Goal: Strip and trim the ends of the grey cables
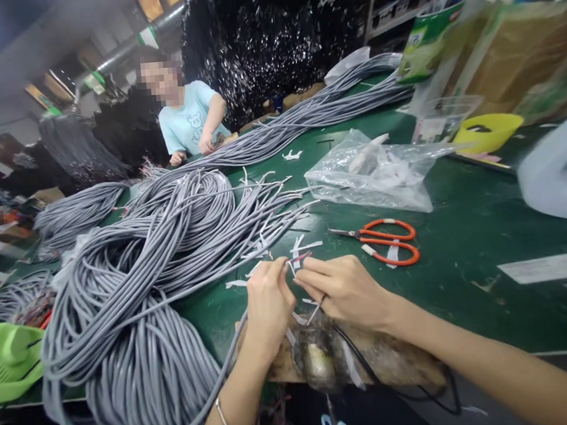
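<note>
My left hand (269,299) is closed around the end of a grey cable (229,361), which runs down beside my forearm. Thin coloured inner wires (301,257), reddish and blue, stick out between my hands. My right hand (343,288) pinches at these wires with thumb and fingertips; exactly which strand it grips is too small to make out. Under my hands is a wooden board (393,354) bearing a metal cylinder-like part (319,360) in clear wrapping. Scissors with orange handles (388,240) lie beyond my right hand, and white strips (303,245) are scattered nearby.
Large coils of grey cable (135,270) fill the left of the green table (467,237). A clear plastic bag (373,172), a yellow cup (488,132) and a white jug (559,164) stand to the right. A green basket (10,361) is at far left. Another person (192,118) works across the table.
</note>
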Tool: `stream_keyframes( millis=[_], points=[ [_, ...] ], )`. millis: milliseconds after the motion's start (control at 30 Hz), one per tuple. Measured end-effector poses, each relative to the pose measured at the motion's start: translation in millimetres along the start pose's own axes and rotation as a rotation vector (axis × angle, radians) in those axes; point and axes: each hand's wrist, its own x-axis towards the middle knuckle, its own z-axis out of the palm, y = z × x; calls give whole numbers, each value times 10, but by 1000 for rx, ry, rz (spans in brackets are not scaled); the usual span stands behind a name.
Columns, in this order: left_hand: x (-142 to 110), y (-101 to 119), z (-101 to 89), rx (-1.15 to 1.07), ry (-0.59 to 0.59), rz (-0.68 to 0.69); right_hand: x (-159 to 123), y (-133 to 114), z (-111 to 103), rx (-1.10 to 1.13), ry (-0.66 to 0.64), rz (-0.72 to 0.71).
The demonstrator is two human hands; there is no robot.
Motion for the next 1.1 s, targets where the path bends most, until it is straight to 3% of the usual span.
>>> stream_keyframes(
  millis=[133, 300, 467, 567, 700, 800, 967, 1033, 1100],
  points=[
    [-17, 13, -8, -42, -150, 97, 20, 184, -137, -34, 78, -56],
    [29, 54, -193, -315, -248, 124, 23, 420, -213, 126, 95, 88],
    [71, 35, -221, -646, -200, -137, -13, 271, -208, 275, 90, 122],
    [90, 21, -153, -675, -143, -289, -106, 202, -196, 353, 13, 229],
    [109, 29, -125, -672, -70, -328, -301, 320, -155, 243, -156, 375],
    [107, 61, -144, -787, -54, -355, -435, 383, -153, 65, -211, 274],
    [88, 112, -173, -1126, -152, -395, -569, 305, -166, 94, -326, 78],
    [85, 111, -185, -1216, -210, -383, -569, 275, -141, 65, -330, 79],
    [81, 95, -193, -1265, -223, -367, -518, 239, -117, 47, -255, 159]
  ],
)
